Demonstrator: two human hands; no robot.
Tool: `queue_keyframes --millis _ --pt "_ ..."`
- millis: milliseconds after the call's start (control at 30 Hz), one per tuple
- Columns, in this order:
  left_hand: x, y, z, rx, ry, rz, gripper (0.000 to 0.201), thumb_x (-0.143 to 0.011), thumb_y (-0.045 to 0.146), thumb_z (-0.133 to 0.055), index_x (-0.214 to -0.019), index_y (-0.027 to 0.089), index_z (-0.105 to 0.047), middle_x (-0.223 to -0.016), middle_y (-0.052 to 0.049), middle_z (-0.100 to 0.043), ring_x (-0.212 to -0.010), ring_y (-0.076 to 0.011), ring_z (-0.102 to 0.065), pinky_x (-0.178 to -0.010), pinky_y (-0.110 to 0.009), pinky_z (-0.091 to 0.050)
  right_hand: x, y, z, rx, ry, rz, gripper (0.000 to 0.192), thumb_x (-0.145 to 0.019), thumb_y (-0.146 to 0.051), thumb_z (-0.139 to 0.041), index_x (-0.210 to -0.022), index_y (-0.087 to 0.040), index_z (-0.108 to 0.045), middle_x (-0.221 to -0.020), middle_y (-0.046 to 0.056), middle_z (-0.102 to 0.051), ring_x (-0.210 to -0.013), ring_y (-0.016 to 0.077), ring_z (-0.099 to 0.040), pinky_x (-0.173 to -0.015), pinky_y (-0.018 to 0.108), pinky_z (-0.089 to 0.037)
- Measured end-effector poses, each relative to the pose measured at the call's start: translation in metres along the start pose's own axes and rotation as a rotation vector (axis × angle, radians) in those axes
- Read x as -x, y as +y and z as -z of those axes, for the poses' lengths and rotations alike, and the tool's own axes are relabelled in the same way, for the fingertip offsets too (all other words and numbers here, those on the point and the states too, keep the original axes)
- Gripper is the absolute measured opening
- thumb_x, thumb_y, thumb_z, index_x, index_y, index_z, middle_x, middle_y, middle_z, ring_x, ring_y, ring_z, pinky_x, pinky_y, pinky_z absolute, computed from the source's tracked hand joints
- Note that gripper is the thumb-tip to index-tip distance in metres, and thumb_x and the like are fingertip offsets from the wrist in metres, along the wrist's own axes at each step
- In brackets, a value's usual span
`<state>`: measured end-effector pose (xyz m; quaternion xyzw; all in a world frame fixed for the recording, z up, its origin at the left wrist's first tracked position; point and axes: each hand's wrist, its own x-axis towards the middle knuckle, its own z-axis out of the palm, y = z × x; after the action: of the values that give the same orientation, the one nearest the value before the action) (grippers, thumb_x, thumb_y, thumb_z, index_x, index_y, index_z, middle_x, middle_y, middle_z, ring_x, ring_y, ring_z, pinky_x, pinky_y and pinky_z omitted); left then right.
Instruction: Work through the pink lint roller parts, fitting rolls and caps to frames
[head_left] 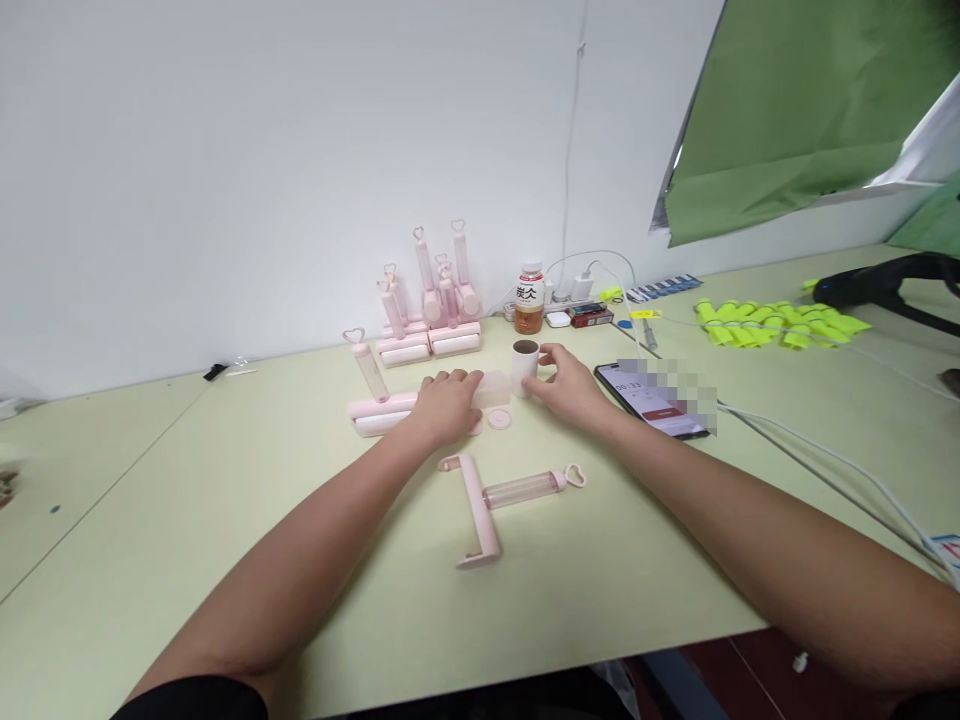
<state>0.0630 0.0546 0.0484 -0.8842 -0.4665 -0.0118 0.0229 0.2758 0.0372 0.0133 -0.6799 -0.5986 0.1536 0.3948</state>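
The right hand (571,385) is gripping a small white paper roll (524,366) that is standing upright on the pale green table (225,520), brown core showing at its top. Just to its left, the left hand (448,404) is lying palm down over a translucent pink cover (491,388), fingers loosely closed on it. One round pink cap (499,419) is lying beside it. One pink roller handle (510,495) is lying nearer. One bottle (529,298) bearing Chinese characters is standing behind, and a phone (651,398) is showing a timer.
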Motion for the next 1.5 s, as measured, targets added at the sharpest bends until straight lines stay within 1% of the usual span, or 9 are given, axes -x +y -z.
queue_keyframes --millis 167,333,500,600,800,967,1033,1267,1500 --pt "0.001 -0.002 0.001 0.021 0.024 -0.02 0.051 -0.086 0.027 -0.051 -0.136 0.019 -0.046 -0.134 -0.012 -0.056 -0.118 -0.0318 -0.053 -0.096 -0.045 -0.041 0.009 -0.007 0.005 -0.034 0.096 0.074 0.034 -0.079 -0.034 -0.058 -0.11 -0.02 -0.053 -0.103 0.007 -0.063 -0.064 0.0152 -0.055 -0.063 0.03 -0.042" --pt "0.013 0.005 0.008 0.04 0.097 -0.05 0.044 -0.091 0.021 -0.044 -0.135 0.019 -0.049 -0.139 -0.011 -0.052 -0.123 -0.0292 -0.049 -0.099 -0.043 -0.039 0.025 -0.017 0.002 -0.056 -0.174 0.258 0.011 -0.083 -0.026 -0.052 -0.08 -0.02 -0.062 -0.073 0.0 -0.064 -0.066 0.0156 -0.055 -0.062 0.026 -0.04" --pt "0.057 0.011 0.017 0.11 0.054 -0.154 0.045 -0.084 0.008 -0.043 -0.125 0.018 -0.058 -0.117 -0.011 -0.062 -0.105 -0.0278 -0.057 -0.087 -0.042 -0.045 0.036 -0.024 -0.003 -0.017 -0.394 0.329 0.016 -0.084 -0.025 -0.056 -0.086 -0.02 -0.07 -0.074 0.0 -0.068 -0.062 0.014 -0.054 -0.061 0.026 -0.037" --pt "0.087 0.01 0.017 0.194 -0.021 -0.174 0.051 -0.083 0.006 -0.043 -0.132 0.017 -0.053 -0.122 -0.011 -0.061 -0.104 -0.0274 -0.057 -0.088 -0.042 -0.046 0.036 -0.025 -0.005 -0.005 -0.434 0.335 0.017 -0.086 -0.026 -0.056 -0.089 -0.019 -0.071 -0.078 0.001 -0.069 -0.062 0.0138 -0.054 -0.062 0.026 -0.037" --pt "0.121 0.008 0.006 0.331 0.094 -0.013 0.033 -0.089 0.019 -0.044 -0.121 0.019 -0.055 -0.117 -0.011 -0.059 -0.104 -0.0264 -0.057 -0.087 -0.04 -0.047 0.047 -0.036 0.002 -0.008 -0.458 0.361 0.017 -0.088 -0.028 -0.054 -0.087 -0.018 -0.067 -0.072 0.0 -0.063 -0.061 0.0131 -0.051 -0.06 0.025 -0.036" --pt "0.123 0.003 0.0 0.448 -0.002 0.11 0.016 -0.089 0.03 -0.047 -0.092 0.019 -0.058 -0.093 -0.007 -0.064 -0.081 -0.0221 -0.059 -0.067 -0.033 -0.043 0.072 -0.053 0.013 0.072 -0.81 0.543 0.022 -0.08 -0.04 -0.068 -0.084 -0.019 -0.065 -0.077 0.001 -0.062 -0.064 0.0142 -0.052 -0.055 0.024 -0.033" --pt "0.122 0.002 -0.002 0.467 -0.029 0.134 0.018 -0.088 0.033 -0.047 -0.08 0.02 -0.055 -0.083 -0.005 -0.064 -0.07 -0.0197 -0.056 -0.06 -0.03 -0.037 0.078 -0.056 0.013 0.176 -0.86 0.585 0.02 -0.076 -0.036 -0.072 -0.08 -0.019 -0.064 -0.078 0.001 -0.062 -0.064 0.0145 -0.05 -0.054 0.024 -0.031" --pt "0.12 -0.005 -0.007 0.729 -0.172 0.156 0.046 -0.091 0.055 -0.043 -0.063 0.019 -0.048 -0.059 0.001 -0.049 -0.054 -0.0136 -0.04 -0.051 -0.027 -0.025 0.078 -0.057 0.008 0.099 -0.769 0.641 0.012 -0.083 -0.027 -0.063 -0.079 -0.018 -0.056 -0.078 0.001 -0.058 -0.068 0.0146 -0.048 -0.059 0.025 -0.032" --pt "0.116 0.001 -0.007 1.37 -0.161 0.122 0.044 -0.088 0.062 -0.051 -0.084 0.018 -0.054 -0.065 0.004 -0.047 -0.055 -0.0102 -0.04 -0.054 -0.024 -0.032 0.08 -0.053 -0.001 -0.124 -0.651 0.679 0.016 -0.085 -0.03 -0.066 -0.091 -0.018 -0.057 -0.08 0.001 -0.058 -0.07 0.0144 -0.048 -0.064 0.026 -0.038"
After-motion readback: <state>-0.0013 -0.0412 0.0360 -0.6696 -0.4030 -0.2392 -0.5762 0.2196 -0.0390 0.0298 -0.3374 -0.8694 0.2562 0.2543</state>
